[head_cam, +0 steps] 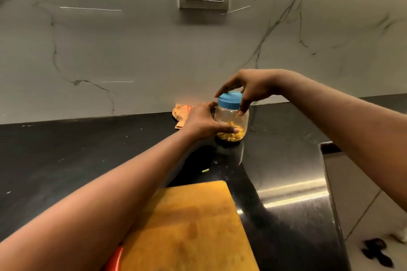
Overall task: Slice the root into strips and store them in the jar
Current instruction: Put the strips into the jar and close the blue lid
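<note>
Turning should be done squarely, the lid (229, 99) pinched by fingers of the right hand (252, 87), the jar (228, 116) kept still in the grip of the left hand (201, 122).

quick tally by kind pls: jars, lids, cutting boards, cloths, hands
jar: 1
lid: 1, blue, on the jar
cutting board: 1
cloth: 1
hands: 2, left hand grips the jar, right hand grips the lid
total: 6
</note>
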Motion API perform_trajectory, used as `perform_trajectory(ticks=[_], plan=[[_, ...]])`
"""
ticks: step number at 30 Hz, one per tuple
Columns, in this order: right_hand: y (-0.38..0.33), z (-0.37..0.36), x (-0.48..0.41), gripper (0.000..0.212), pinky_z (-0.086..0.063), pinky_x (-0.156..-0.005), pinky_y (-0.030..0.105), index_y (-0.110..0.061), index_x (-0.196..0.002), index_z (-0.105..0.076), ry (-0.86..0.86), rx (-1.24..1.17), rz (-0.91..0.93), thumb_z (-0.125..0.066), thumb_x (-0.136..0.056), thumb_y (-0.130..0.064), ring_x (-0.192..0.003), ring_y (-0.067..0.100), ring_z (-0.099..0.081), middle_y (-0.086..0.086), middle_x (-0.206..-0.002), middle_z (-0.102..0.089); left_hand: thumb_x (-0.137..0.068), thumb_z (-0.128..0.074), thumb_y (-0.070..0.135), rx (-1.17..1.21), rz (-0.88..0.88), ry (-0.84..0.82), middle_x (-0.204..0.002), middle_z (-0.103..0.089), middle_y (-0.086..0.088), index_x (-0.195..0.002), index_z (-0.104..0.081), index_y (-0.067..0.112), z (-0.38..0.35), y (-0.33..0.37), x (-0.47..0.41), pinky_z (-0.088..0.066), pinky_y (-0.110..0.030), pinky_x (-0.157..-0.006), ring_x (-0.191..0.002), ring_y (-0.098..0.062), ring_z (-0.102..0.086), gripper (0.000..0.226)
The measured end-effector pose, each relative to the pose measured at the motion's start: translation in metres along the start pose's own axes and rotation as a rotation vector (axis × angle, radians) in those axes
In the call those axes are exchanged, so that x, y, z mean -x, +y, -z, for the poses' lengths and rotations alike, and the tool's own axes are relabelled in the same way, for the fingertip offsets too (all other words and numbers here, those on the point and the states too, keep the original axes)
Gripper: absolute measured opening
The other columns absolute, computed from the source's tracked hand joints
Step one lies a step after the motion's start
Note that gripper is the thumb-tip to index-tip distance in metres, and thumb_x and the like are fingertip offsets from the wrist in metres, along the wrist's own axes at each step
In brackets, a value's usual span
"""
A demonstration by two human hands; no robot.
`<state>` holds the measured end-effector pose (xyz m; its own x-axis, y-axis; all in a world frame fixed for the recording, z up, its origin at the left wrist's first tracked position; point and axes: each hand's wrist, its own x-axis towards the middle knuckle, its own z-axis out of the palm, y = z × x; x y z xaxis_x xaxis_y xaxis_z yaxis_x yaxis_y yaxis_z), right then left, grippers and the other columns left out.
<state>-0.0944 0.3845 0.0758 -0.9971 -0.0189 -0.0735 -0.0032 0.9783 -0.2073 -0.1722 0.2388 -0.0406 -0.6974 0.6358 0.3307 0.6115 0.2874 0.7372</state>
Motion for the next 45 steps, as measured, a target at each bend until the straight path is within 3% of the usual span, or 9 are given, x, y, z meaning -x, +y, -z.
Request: perform_trajectory(ticks=[2,5,10,16,21,26,32,38,45], plan=[[0.014,0.002,-0.01,0.068,-0.036,-0.086,0.026,-0.04,-0.127,-0.056,0.025,0.028,-0.012,-0.079,-0.072,-0.008,-0.115,0.005,-0.042,-0.011,-0.139,-0.047,-0.056,-0.092,0.046,-0.014,0.005,0.029,-0.12,-0.067,0.002,-0.132,-0.057,0.012,-0.01,-0.003,-0.019,-0.05,-0.021,-0.086,-0.108,-0.013,-0.062,0.089],[0.03,0.003,-0.027,0.07,-0.032,-0.091,0.027,-0.041,-0.128,-0.055,0.074,0.088,-0.017,-0.079,-0.071,-0.007,-0.128,0.012,-0.041,-0.01,-0.138,-0.049,-0.058,-0.092,0.046,-0.008,0.019,0.087,-0.125,-0.065,0.0,-0.133,-0.055,0.014,-0.023,-0.007,-0.042,-0.044,-0.012,-0.078,-0.108,-0.01,-0.059,0.089],[0.054,0.005,-0.053,0.071,-0.032,-0.091,0.029,-0.041,-0.13,-0.054,0.109,0.116,-0.027,-0.077,-0.073,-0.004,-0.131,0.018,-0.039,-0.008,-0.14,-0.048,-0.062,-0.091,0.039,0.013,0.045,0.145,-0.129,-0.063,-0.002,-0.135,-0.052,0.012,-0.038,-0.015,-0.077,-0.043,-0.017,-0.082,-0.109,-0.009,-0.057,0.087],[0.073,0.005,-0.071,0.073,-0.033,-0.09,0.027,-0.043,-0.131,-0.052,0.136,0.11,-0.02,-0.074,-0.075,-0.002,-0.122,0.011,-0.041,-0.009,-0.14,-0.048,-0.056,-0.093,0.046,-0.052,0.05,0.203,-0.117,-0.068,0.001,-0.125,-0.059,0.015,-0.045,-0.023,-0.104,-0.046,-0.017,-0.079,-0.097,-0.007,-0.058,0.082],[0.084,0.002,-0.083,0.077,-0.033,-0.09,0.027,-0.048,-0.133,-0.047,0.165,0.143,-0.015,-0.074,-0.076,-0.005,-0.124,0.016,-0.043,-0.007,-0.139,-0.049,-0.054,-0.093,0.048,-0.07,0.077,0.236,-0.108,-0.068,0.002,-0.119,-0.06,0.016,-0.05,-0.028,-0.116,-0.049,-0.02,-0.077,-0.094,-0.009,-0.061,0.079],[0.089,-0.007,-0.091,0.084,-0.039,-0.099,0.035,-0.053,-0.135,-0.042,0.197,0.146,-0.011,-0.072,-0.075,-0.003,-0.123,0.017,-0.046,-0.008,-0.139,-0.049,-0.056,-0.091,0.05,-0.106,0.117,0.254,-0.105,-0.068,0.001,-0.117,-0.06,0.016,-0.051,-0.029,-0.121,-0.055,-0.029,-0.082,-0.097,-0.015,-0.064,0.077],[0.085,-0.01,-0.085,0.098,-0.035,-0.106,0.039,-0.058,-0.139,-0.028,0.223,0.133,-0.017,-0.066,-0.072,0.004,-0.131,0.021,-0.04,-0.01,-0.15,-0.036,-0.056,-0.089,0.056,-0.237,0.179,0.275,-0.124,-0.061,-0.011,-0.138,-0.043,0.005,-0.04,-0.025,-0.115,-0.051,-0.035,-0.091,-0.116,-0.027,-0.057,0.108],[0.059,-0.006,-0.057,0.089,-0.026,-0.114,0.042,-0.048,-0.144,-0.028,0.354,0.064,0.02,-0.072,-0.075,-0.013,-0.14,0.02,-0.029,-0.002,-0.154,-0.029,-0.058,-0.084,0.064,-0.396,0.134,0.314,-0.126,-0.063,-0.011,-0.139,-0.045,0.009,0.007,-0.015,-0.08,-0.051,-0.038,-0.088,-0.116,-0.028,-0.058,0.105],[-0.011,-0.019,0.004,0.074,-0.025,-0.112,0.037,-0.04,-0.145,-0.032,0.343,0.02,0.063,-0.07,-0.082,-0.035,-0.139,0.021,-0.031,-0.001,-0.154,-0.03,-0.072,-0.077,0.059,-0.505,0.16,0.144,-0.143,-0.053,-0.01,-0.145,-0.044,0.01,0.087,0.006,0.018,-0.04,-0.039,-0.11,-0.132,-0.026,-0.048,0.095]])
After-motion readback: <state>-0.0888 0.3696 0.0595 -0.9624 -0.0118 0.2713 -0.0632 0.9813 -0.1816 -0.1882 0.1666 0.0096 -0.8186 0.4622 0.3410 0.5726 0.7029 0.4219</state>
